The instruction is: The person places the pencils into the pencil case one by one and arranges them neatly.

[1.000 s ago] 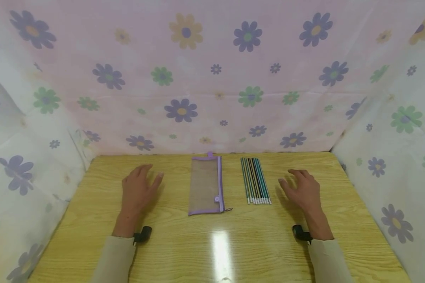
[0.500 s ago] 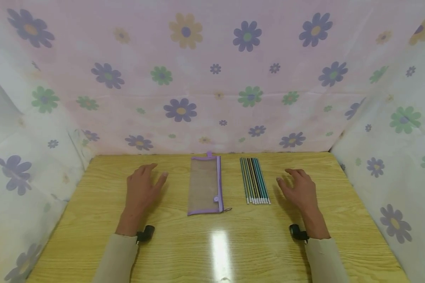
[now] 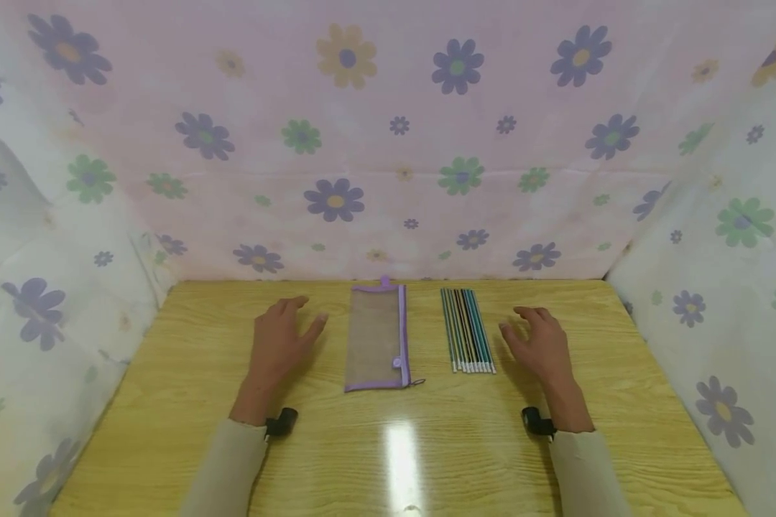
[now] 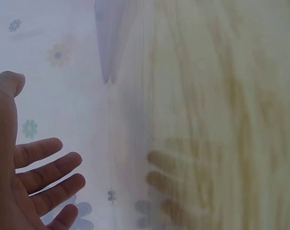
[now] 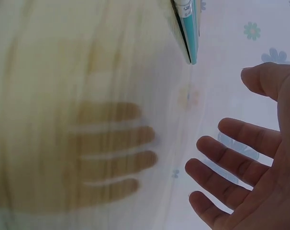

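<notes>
A mesh zip pouch (image 3: 375, 337) with purple edging lies flat near the middle of the table, its zipper along the right side. To its right, several pencils (image 3: 468, 330) lie side by side in a row, white eraser ends toward me. My left hand (image 3: 281, 345) is left of the pouch, apart from it, fingers relaxed and holding nothing. Just right of the pencils is my right hand (image 3: 539, 345), also relaxed and holding nothing. In the right wrist view, the end pencil (image 5: 188, 33) shows beyond the spread fingers (image 5: 226, 158). The left wrist view shows the pouch's purple edge (image 4: 109, 38).
The wood-grain table (image 3: 336, 452) has a bright light reflection near its front. Flower-print cloth (image 3: 388, 158) stands behind the table and along both sides. A small black camera sits on each wrist, the left camera (image 3: 282, 422) and the right camera (image 3: 538, 421).
My left hand has moved right, closer to the pouch. The right hand has shifted slightly left toward the pencils. Pouch and pencils stay where they were.
</notes>
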Tool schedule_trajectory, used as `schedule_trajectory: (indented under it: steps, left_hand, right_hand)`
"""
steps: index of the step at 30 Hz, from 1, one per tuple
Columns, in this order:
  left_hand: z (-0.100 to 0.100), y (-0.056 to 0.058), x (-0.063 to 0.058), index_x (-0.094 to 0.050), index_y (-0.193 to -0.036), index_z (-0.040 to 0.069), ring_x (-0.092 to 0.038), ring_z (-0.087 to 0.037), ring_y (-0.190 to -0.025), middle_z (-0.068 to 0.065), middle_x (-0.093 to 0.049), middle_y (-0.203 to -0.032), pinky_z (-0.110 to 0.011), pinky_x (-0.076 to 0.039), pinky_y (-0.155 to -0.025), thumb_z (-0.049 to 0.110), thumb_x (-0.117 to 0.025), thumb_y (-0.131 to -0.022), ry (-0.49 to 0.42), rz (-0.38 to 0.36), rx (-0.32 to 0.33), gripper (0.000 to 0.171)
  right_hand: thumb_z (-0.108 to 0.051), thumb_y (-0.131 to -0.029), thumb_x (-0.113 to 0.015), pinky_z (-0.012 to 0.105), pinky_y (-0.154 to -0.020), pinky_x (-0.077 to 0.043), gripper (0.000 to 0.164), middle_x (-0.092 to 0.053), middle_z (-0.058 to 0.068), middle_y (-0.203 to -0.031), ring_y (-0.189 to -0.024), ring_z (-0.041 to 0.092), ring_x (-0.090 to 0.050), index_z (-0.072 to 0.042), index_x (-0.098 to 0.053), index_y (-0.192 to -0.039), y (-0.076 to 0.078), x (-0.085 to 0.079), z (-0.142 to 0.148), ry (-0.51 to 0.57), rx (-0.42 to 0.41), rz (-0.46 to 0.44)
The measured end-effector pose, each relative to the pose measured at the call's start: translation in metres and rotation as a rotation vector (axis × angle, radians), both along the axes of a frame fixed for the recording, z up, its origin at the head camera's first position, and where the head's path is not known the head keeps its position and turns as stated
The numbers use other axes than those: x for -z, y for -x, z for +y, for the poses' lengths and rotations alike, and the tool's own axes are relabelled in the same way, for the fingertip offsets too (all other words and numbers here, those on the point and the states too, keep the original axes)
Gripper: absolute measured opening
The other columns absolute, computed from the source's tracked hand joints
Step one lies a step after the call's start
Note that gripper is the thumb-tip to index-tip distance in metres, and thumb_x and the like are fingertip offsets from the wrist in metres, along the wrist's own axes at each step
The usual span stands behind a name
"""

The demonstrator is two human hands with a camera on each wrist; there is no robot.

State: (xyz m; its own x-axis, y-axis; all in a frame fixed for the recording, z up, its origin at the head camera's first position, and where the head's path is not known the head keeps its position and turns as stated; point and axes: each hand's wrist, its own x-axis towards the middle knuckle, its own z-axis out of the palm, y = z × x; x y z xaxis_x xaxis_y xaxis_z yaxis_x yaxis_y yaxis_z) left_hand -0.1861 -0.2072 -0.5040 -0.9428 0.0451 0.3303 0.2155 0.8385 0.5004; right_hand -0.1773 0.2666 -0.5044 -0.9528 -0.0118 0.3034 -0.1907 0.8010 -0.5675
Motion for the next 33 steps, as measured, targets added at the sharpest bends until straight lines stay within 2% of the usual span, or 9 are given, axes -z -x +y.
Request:
schedule_trajectory:
  steps: [6, 11, 24, 33]
  left_hand:
    - [0.012, 0.002, 0.004, -0.063, -0.140, 0.000, -0.060, -0.046, -0.125, -0.023, -0.065, -0.136, -0.068, -0.040, -0.105, 0.051, -0.065, -0.102, 0.018, -0.007, 0.021, 0.063]
    - [0.024, 0.004, 0.008, -0.063, -0.139, 0.000, -0.063, -0.045, -0.121, -0.022, -0.067, -0.132, -0.067, -0.043, -0.104, 0.050, -0.066, -0.102, 0.025, -0.008, 0.063, 0.062]
    - [0.059, 0.003, 0.001, -0.063, -0.141, 0.003, -0.065, -0.039, -0.114, -0.016, -0.070, -0.123, -0.062, -0.045, -0.105, 0.051, -0.068, -0.101, 0.005, -0.045, 0.110, 0.063]
    - [0.079, 0.002, 0.001, -0.063, -0.141, 0.004, -0.066, -0.038, -0.113, -0.014, -0.071, -0.121, -0.060, -0.047, -0.104, 0.049, -0.070, -0.099, 0.002, -0.062, 0.138, 0.061]
  right_hand:
    - [-0.024, -0.102, -0.069, 0.068, -0.097, -0.047, 0.047, -0.062, 0.031, -0.131, -0.118, 0.053, -0.059, 0.007, -0.064, -0.137, 0.003, 0.000, -0.005, 0.028, -0.018, -0.018]
    - [-0.021, -0.102, -0.070, 0.067, -0.098, -0.048, 0.046, -0.062, 0.031, -0.129, -0.117, 0.052, -0.059, 0.008, -0.064, -0.136, 0.006, -0.001, -0.010, 0.034, -0.021, -0.027]
    - [-0.020, -0.104, -0.066, 0.064, -0.096, -0.050, 0.047, -0.061, 0.031, -0.130, -0.117, 0.048, -0.060, 0.008, -0.060, -0.141, 0.014, -0.004, -0.019, 0.033, -0.017, -0.091]
    - [-0.019, -0.104, -0.066, 0.063, -0.094, -0.051, 0.047, -0.061, 0.031, -0.129, -0.116, 0.047, -0.061, 0.008, -0.059, -0.142, 0.016, -0.007, -0.025, 0.056, -0.016, -0.132]
